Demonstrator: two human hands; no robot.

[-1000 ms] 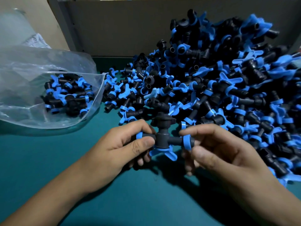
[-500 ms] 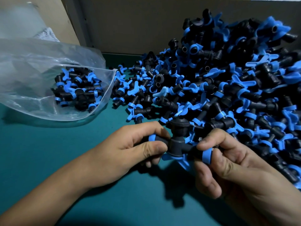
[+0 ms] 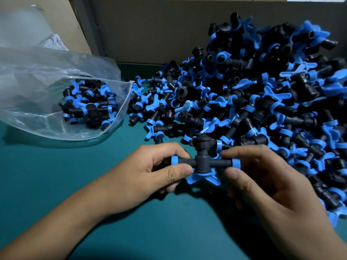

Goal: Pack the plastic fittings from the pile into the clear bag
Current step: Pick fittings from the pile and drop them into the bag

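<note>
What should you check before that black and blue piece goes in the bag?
1. Held firmly: ok. The left hand and the right hand each pinch one end of the black T-shaped plastic fitting with blue rings.
2. Fitting free of the heap: ok. It is held in front of the big pile of black and blue fittings, not tangled in it.
3. Bag mouth open: ok. The clear plastic bag gapes toward the pile.
4. Room in the bag: ok. Only a small cluster of fittings lies inside.
5. Path to the bag: ok. Bare green table lies between hands and bag.
6. Fitting undamaged: cannot tell.
</note>
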